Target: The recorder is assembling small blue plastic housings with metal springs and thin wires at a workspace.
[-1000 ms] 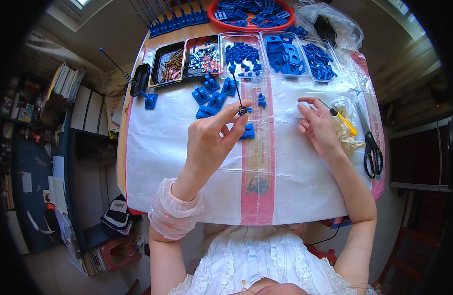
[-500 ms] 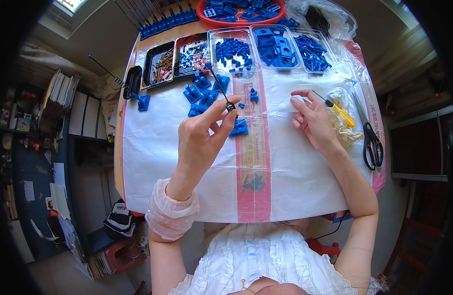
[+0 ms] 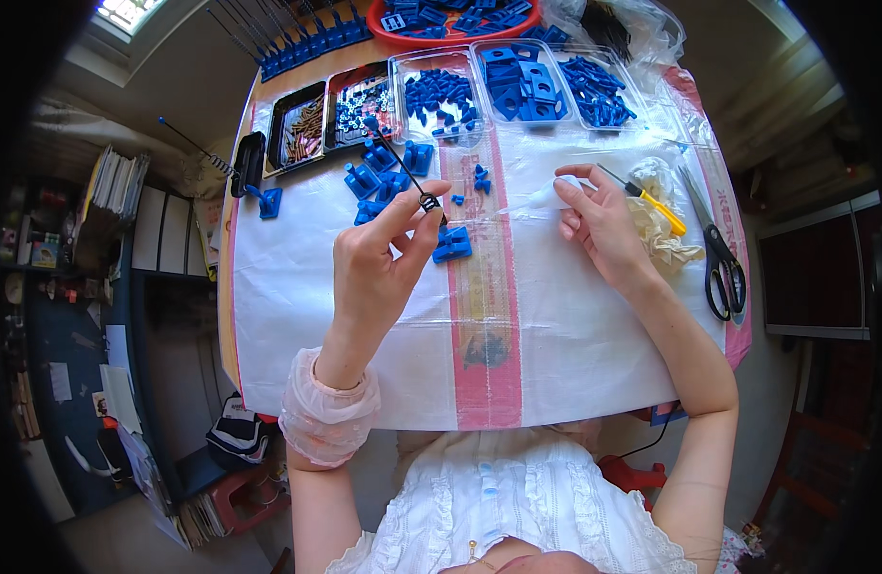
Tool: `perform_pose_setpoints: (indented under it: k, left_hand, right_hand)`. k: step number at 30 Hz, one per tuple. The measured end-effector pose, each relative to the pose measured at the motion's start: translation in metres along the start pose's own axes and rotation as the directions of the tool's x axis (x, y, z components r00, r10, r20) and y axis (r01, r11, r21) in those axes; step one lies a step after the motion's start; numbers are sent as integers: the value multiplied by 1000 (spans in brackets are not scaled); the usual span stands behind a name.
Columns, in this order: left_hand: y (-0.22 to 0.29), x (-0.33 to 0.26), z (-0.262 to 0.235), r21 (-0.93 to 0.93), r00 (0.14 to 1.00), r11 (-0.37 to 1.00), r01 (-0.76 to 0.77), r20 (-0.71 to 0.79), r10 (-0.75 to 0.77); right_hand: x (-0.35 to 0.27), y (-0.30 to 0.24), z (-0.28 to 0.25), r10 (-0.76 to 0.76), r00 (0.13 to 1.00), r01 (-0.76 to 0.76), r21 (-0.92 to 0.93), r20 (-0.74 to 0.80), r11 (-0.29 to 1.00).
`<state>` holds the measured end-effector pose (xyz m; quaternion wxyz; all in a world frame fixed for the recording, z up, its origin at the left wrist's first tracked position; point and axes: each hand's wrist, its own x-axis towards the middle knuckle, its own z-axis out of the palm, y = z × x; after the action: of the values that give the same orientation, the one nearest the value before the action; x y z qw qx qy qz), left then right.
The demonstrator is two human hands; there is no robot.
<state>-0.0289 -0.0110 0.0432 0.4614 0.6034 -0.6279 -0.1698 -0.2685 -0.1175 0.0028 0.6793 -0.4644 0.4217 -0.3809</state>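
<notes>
**On the desk: both hands engaged over blue parts**

Nearest the person, the desk (image 3: 297, 364) is covered by a white plastic sheet (image 3: 575, 354) with a pink strip running down its middle. Above it, the left hand (image 3: 379, 263) is raised, thumb and forefinger pinched on a thin black rod (image 3: 399, 165) with a small ring fitting at the grip; the rod slants up and away to the left. Just beside that hand lies a blue bracket (image 3: 452, 245). The right hand (image 3: 603, 225) pinches a small clear bag (image 3: 541, 196). Near its fingers lies a yellow-handled tool (image 3: 651, 201), with black scissors (image 3: 723, 268) farther right. Beyond, loose blue pieces (image 3: 379, 177) lie before clear trays (image 3: 517, 81) of blue parts.
</notes>
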Motion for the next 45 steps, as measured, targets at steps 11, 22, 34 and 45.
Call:
perform_pose_setpoints:
  k: [11, 22, 34, 45]
  left_hand:
    - [-4, -1, 1, -9, 999, 999, -40, 1, 40]
    - [0, 0, -1, -1, 1000, 1000, 9, 6, -9]
    - [-2, -1, 0, -3, 1000, 1000, 11, 0, -11]
    - [-2, -1, 0, 12, 1000, 1000, 2, -1, -2]
  right_hand:
    - [0, 2, -1, -1, 1000, 0, 48, 19, 999]
    - [0, -2, -5, 24, 1000, -26, 118, 16, 993]
    - [-4, 0, 0, -32, 999, 32, 62, 9, 998]
    - [-3, 5, 0, -29, 1000, 28, 81, 3, 996]
